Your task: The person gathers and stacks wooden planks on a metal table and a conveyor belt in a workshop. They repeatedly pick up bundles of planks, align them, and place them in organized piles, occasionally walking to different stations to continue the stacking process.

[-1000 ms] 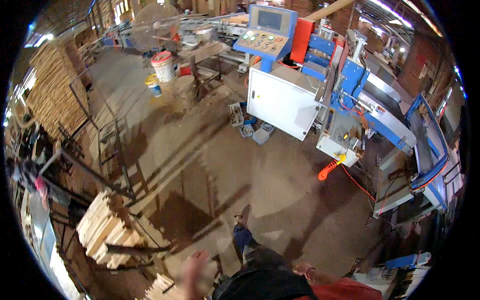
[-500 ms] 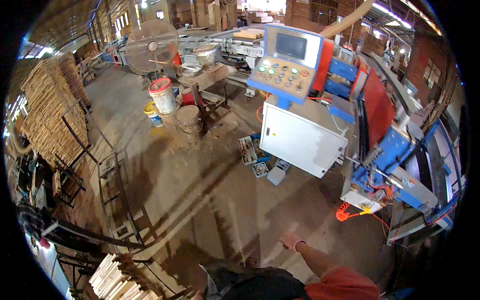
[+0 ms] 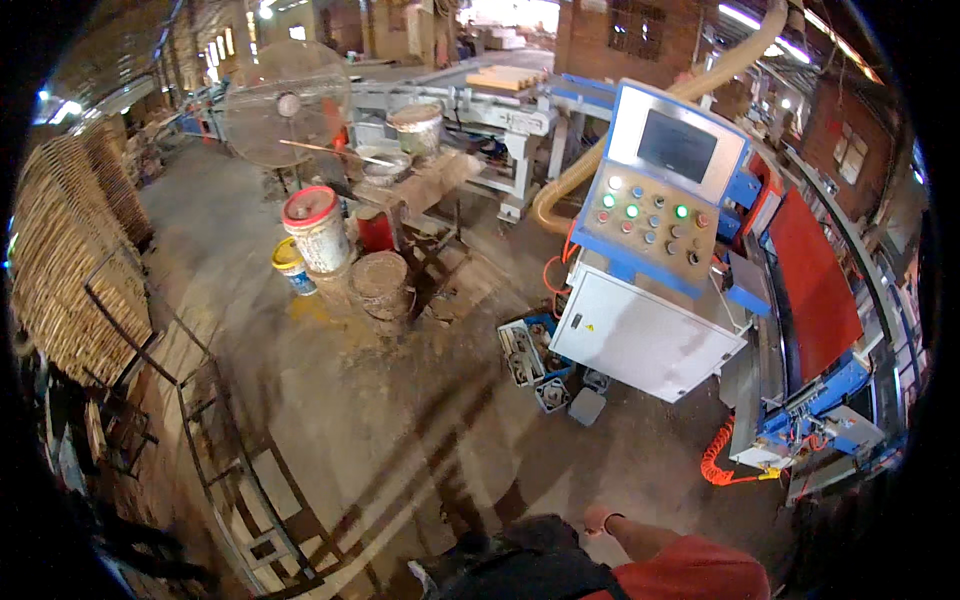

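My right hand (image 3: 600, 520) hangs low in front of my body, below a red sleeve (image 3: 695, 570). Its fingers are small and blurred, and I see nothing held in it. It touches none of the things around it. My left hand is out of the picture. Ahead on the right stands a control console (image 3: 650, 215) with a dark screen and several buttons, some lit green, above a white cabinet (image 3: 645, 335). On the floor by the cabinet are small parts bins (image 3: 520, 352). Beyond it, a blue machine carries a red panel (image 3: 815, 290).
An orange coiled hose (image 3: 712, 455) hangs from the machine. A red-rimmed bucket (image 3: 322, 245), a yellow-rimmed pail (image 3: 293, 268) and a dusty bucket (image 3: 380, 285) stand beside a bench below a large fan (image 3: 288, 105). At left are stacked wood strips (image 3: 75, 260) and a black metal frame (image 3: 195, 410).
The view has moved closer to the console, which now appears larger and farther right. My right hand has drawn back toward my body. The wood pieces at lower left have left the view.
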Tool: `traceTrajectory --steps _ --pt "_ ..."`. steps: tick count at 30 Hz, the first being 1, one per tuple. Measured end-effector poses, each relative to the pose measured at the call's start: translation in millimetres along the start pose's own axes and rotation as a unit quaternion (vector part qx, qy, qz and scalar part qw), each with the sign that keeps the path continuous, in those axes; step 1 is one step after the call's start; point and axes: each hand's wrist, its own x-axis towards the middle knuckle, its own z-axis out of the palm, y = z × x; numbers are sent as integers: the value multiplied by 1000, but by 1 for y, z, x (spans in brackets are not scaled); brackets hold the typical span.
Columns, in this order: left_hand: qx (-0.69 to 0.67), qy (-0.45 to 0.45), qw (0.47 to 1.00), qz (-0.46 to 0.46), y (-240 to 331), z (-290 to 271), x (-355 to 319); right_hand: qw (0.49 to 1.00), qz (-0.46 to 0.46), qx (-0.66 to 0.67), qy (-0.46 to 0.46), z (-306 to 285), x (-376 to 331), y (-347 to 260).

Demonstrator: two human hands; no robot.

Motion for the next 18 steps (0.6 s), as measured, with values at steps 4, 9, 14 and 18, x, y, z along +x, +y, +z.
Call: traceTrajectory --steps 4,9,14,18 --pt "-29 41 999 0 122 -44 66 967 76 218 105 -27 40 -2" --pt "-76 137 987 24 308 -68 148 926 98 359 65 -44 109 24" --pt "-118 48 991 40 468 -10 209 995 53 79 -27 -96 184 77" --pt "-80 14 996 -25 517 54 244 953 204 223 15 -199 210 160"
